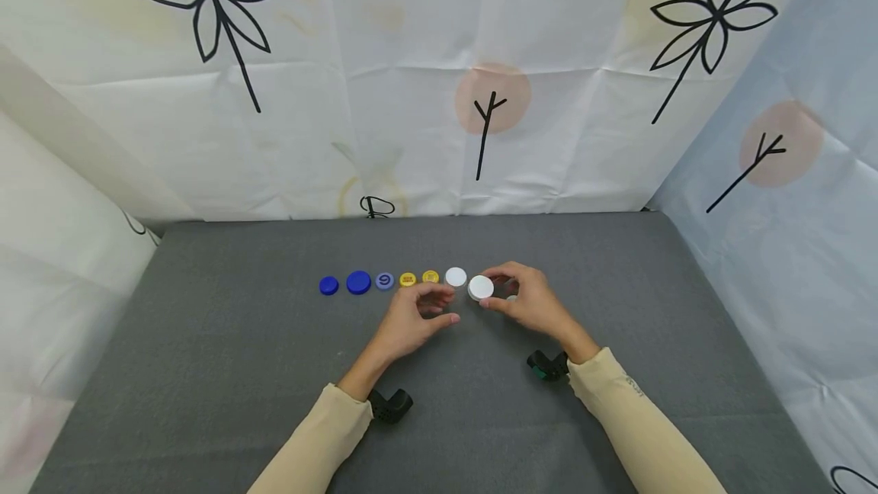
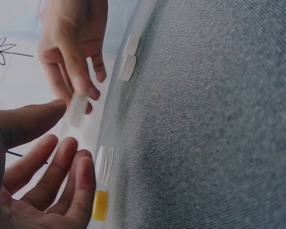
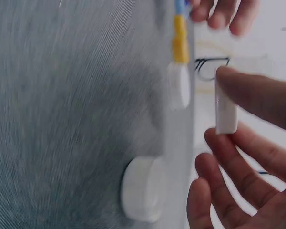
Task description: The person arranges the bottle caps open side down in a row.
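My right hand (image 1: 535,299) pinches a white bottle cap (image 1: 481,287) between thumb and fingertips, and the right wrist view shows this cap (image 3: 226,109) edge-on, raised off the cloth. Facing it, my left hand (image 1: 414,319) hovers with relaxed fingers and holds nothing. Another white cap (image 1: 456,277) lies just beyond the left fingertips, at the right end of a row. Next to it are two yellow caps, one yellow cap (image 1: 430,276) and a second yellow cap (image 1: 408,279). Under the right hand, a further white cap (image 1: 511,297) is mostly hidden.
The row continues leftward with a light blue cap (image 1: 385,280), a large dark blue cap (image 1: 358,282) and a smaller dark blue cap (image 1: 328,285). Grey cloth (image 1: 226,372) covers the table. White printed sheets (image 1: 411,136) hang behind it and at both sides.
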`<state>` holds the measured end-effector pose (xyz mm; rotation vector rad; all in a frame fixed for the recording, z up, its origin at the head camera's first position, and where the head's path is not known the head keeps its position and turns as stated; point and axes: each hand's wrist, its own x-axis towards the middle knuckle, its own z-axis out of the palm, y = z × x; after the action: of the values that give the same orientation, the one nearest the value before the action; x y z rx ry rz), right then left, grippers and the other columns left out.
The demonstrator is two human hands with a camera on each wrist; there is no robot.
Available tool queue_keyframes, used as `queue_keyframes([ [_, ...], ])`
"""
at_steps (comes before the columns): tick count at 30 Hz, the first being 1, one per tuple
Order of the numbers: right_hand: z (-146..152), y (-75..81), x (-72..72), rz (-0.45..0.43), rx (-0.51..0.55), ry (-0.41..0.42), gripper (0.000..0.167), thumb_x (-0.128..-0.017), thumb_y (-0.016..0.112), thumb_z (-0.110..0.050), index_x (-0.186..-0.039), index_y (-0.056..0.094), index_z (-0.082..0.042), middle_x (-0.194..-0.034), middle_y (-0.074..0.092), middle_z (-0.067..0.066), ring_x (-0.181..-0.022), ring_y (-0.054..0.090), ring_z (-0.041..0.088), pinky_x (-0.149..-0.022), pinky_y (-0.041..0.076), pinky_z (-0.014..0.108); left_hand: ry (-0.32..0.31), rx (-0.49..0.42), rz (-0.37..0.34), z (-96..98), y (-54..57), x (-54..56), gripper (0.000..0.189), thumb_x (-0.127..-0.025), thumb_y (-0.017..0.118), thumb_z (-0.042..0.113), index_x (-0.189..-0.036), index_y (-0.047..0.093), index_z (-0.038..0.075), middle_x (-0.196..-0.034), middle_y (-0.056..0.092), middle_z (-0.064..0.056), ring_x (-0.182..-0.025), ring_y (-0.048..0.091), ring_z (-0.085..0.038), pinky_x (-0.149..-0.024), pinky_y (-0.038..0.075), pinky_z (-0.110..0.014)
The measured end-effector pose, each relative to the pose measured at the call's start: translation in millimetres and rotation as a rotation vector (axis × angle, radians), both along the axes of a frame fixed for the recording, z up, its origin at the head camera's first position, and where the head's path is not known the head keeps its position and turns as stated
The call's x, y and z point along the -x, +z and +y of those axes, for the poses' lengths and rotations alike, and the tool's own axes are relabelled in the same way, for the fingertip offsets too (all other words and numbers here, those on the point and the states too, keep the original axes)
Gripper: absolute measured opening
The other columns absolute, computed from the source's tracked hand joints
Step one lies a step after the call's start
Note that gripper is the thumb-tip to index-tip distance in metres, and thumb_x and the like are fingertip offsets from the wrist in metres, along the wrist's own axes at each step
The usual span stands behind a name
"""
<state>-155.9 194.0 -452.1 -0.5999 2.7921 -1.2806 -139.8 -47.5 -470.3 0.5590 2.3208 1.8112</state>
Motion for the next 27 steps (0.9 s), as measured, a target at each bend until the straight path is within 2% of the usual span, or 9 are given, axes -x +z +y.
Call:
queue_keyframes([
  [5,2,-5.9,14.0,-0.061,-0.079,-0.103,0.040,-0.082,0.086,-0.012,-0.118,0.072,-0.002,-0.113,0.070,0.014,-0.105,0.065,0.033,-0.089,0.052,0.051,-0.030,0.040,-0.032,0.8,-3.4,-1.8,0.031,-0.088,0.079,0.002,-0.115,0.069,-0.007,-0.110,0.071,-0.020,-0.098,0.069,-0.031,-0.082,0.058,-0.030],
  [11,0,-11.1,24.6,-0.100,-0.122,-0.160,0.040,-0.083,0.086,-0.014,-0.119,0.073,-0.003,-0.115,0.070,0.016,-0.108,0.063,0.034,-0.093,0.049,0.052,-0.050,0.053,-0.053,2.3,-2.5,-2.4,0.029,-0.088,0.079,0.002,-0.114,0.069,-0.007,-0.106,0.071,-0.019,-0.096,0.069,-0.029,-0.082,0.057,-0.028],
  [20,-3,-11.7,27.2,-0.085,-0.167,-0.148,0.040,-0.082,0.087,-0.013,-0.118,0.073,-0.001,-0.109,0.067,0.014,-0.102,0.056,0.033,-0.090,0.045,0.050,-0.064,0.081,-0.071,3.1,-0.8,-2.0,0.029,-0.088,0.079,0.004,-0.115,0.070,-0.005,-0.106,0.072,-0.017,-0.096,0.069,-0.026,-0.082,0.056,-0.026],
  [27,0,-13.3,24.9,-0.069,-0.134,-0.149,0.044,-0.082,0.087,-0.014,-0.121,0.072,0.000,-0.111,0.066,0.016,-0.103,0.058,0.034,-0.090,0.047,0.050,-0.074,0.095,-0.072,5.0,-0.6,-0.7,0.029,-0.088,0.079,0.003,-0.114,0.070,-0.005,-0.107,0.072,-0.017,-0.097,0.069,-0.026,-0.082,0.057,-0.027],
])
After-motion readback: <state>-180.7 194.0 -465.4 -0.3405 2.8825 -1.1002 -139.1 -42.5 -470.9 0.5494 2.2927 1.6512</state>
